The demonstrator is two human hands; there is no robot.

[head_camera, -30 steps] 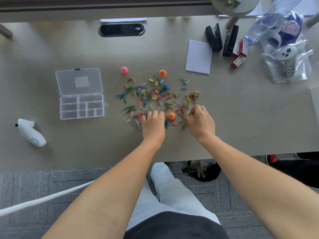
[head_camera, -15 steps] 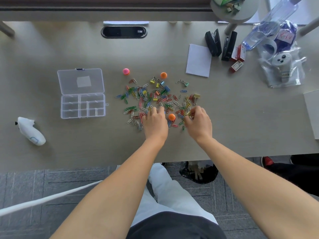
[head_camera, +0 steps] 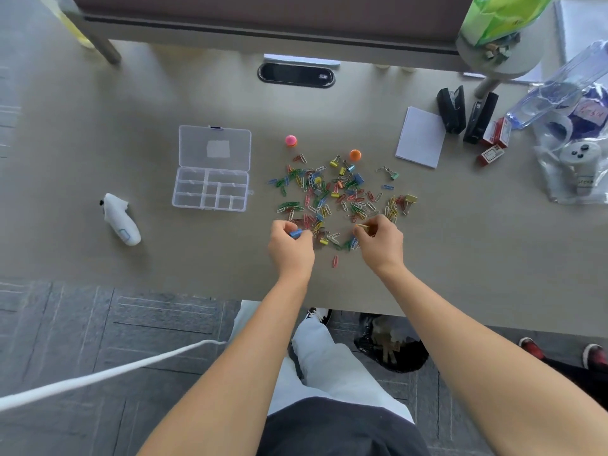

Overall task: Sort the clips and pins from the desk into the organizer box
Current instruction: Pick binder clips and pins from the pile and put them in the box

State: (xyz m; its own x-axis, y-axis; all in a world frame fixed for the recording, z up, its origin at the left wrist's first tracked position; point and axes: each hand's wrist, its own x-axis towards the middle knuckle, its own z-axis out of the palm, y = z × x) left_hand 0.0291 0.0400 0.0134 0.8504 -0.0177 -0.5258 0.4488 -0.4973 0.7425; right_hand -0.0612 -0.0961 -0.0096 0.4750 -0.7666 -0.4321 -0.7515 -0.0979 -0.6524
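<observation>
A scatter of coloured paper clips and small binder clips (head_camera: 332, 195) lies mid-desk. A pink push pin (head_camera: 291, 140) and an orange push pin (head_camera: 355, 155) sit at its far edge. The clear organizer box (head_camera: 210, 201) stands open to the left, lid (head_camera: 215, 148) laid back, compartments bare. My left hand (head_camera: 289, 248) is at the pile's near-left edge and pinches a blue binder clip (head_camera: 295, 233). At the near-right edge my right hand (head_camera: 381, 243) has its fingers curled and pinches a small yellowish piece; I cannot tell what it is.
A white controller (head_camera: 121, 222) lies left of the box. Back right are a notepad (head_camera: 421, 136), two black staplers (head_camera: 452, 108), red staple boxes (head_camera: 493, 139) and a plastic bag (head_camera: 572, 159). The desk's near edge runs just behind my wrists.
Both hands have lifted off the pile and curled, the left now pinching a blue clip. The orange pin that lay between them is no longer in sight. The camera has tilted down.
</observation>
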